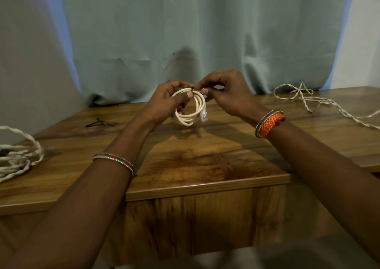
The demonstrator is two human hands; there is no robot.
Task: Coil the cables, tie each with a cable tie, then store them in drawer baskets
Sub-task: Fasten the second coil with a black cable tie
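in the head view, a coiled white ethernet cable (190,108) is held above the wooden bench (185,166), gripped by the curled left hand (168,102). a dark cable tie (192,88) at the coil's top is pinched by the right hand (226,96).

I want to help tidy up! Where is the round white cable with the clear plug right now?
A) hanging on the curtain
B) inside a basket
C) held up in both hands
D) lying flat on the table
C: the left hand grips the white cable above the table while the right hand pinches the dark tie at its top.
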